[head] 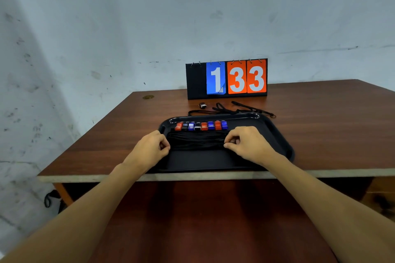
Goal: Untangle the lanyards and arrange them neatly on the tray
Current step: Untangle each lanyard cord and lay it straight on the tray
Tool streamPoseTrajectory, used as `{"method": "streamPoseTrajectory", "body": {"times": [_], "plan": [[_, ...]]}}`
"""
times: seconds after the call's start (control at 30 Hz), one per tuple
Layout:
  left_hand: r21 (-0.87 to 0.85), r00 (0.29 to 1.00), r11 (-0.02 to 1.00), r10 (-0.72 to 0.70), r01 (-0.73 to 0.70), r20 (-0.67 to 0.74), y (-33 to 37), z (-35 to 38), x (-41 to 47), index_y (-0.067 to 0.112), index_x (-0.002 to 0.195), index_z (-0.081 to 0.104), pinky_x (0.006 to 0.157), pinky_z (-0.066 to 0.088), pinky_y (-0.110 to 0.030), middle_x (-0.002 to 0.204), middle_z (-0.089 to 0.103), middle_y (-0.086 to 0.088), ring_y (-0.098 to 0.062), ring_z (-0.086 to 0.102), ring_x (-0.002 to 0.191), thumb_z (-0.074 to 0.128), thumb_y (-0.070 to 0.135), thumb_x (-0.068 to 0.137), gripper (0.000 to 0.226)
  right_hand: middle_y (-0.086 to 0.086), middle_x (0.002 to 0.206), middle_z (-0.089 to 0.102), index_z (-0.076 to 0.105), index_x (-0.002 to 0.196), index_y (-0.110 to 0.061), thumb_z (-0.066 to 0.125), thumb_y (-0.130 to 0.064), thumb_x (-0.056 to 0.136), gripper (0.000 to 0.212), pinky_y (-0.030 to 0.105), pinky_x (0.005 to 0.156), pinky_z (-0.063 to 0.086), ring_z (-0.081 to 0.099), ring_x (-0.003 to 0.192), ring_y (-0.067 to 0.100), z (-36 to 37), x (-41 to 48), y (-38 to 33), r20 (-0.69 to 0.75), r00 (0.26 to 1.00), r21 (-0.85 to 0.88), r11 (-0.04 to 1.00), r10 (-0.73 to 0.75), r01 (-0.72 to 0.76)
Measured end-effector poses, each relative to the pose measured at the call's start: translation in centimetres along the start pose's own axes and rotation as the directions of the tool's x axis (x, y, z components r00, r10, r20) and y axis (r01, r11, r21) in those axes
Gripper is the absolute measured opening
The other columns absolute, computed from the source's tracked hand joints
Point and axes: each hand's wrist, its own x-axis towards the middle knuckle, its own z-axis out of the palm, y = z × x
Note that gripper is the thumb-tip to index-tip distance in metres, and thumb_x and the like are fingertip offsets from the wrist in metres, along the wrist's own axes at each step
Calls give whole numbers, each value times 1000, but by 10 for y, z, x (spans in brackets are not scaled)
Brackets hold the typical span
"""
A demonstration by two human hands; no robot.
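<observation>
A black tray point(275, 132) lies on the brown table. Inside it, several lanyards lie side by side, their red, blue and black end pieces point(201, 125) lined up in a row along the far side and their black cords point(196, 140) stretched toward me. My left hand point(149, 147) has curled fingers at the left edge of the cords. At their right edge, my right hand point(248, 143) also has curled fingers. Whether either hand pinches a cord is unclear. Behind the tray, a tangle of black lanyards point(235, 110) and a loose black end piece point(202, 105) lie on the table.
A flip scoreboard point(226, 79) reading 133 stands at the back of the table point(106, 134) against the wall. The table's near edge runs just below the tray. A small round mark point(148, 97) sits at the table's far left corner.
</observation>
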Motion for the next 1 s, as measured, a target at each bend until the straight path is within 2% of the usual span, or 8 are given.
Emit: {"method": "streamPoseTrajectory", "body": {"times": [0.17,0.3,0.4,0.5,0.6,0.73,0.9,1.0], "plan": [[37,1000,999,-7,7,-18,0,0,1,15,97,70,74,42,-23,87,50,8,-8,51,77,64,18,88,11,-13,82,61,73,87,-22,71,-25,83,5,31,76,55,56,73,3,0,-1,-1,-2,1000,15,1000,21,-21],[42,999,999,5,-3,-50,0,-3,-1,16,114,59,79,49,-28,96,47,7,-11,50,79,68,21,85,31,-10,87,62,71,91,-23,72,-25,83,8,32,78,55,57,76,4,0,-1,0,-6,999,32,999,38,-38],[29,997,1000,9,-7,-72,2,-6,-4,19,118,53,81,51,-32,105,44,8,-11,51,79,70,24,84,39,-8,91,60,68,101,-24,73,-26,82,20,31,81,54,57,82,7,-1,-1,2,2,999,54,997,54,-54],[38,997,999,37,-35,-67,6,-11,-4,22,120,52,81,52,-32,115,43,9,-11,54,89,70,27,83,42,-10,89,59,66,102,-24,73,-23,81,22,29,82,51,54,86,7,-2,0,3,-20,998,68,996,55,-53],[-6,997,998,54,-55,-54,14,-17,0,24,117,54,85,52,-33,111,41,11,-10,54,96,73,29,80,42,-10,86,62,65,100,-24,72,-17,82,21,25,80,48,54,84,6,-3,0,4,-54,997,108,993,48,-42],[-66,998,996,59,-60,-8,26,-23,9,24,109,61,80,46,-25,105,41,8,-4,50,82,74,23,78,34,-8,83,65,67,97,-23,69,-12,83,17,20,76,49,59,78,8,-5,0,6,-88,994,189,981,69,-52],[-141,997,988,67,-70,-26,43,-26,29,23,94,66,73,37,-17,98,44,4,-3,46,71,68,15,83,14,-8,83,65,70,93,-20,65,-8,86,15,11,68,45,58,71,5,-15,8,14,-121,987,236,969,105,-74],[-165,996,983,80,-83,-26,56,-23,43,27,87,65,66,36,-11,92,49,5,-5,50,70,63,12,85,16,-11,81,64,70,90,-20,62,-8,86,14,5,61,41,55,68,3,-25,17,26,-147,981,225,970,126,-91]]}}
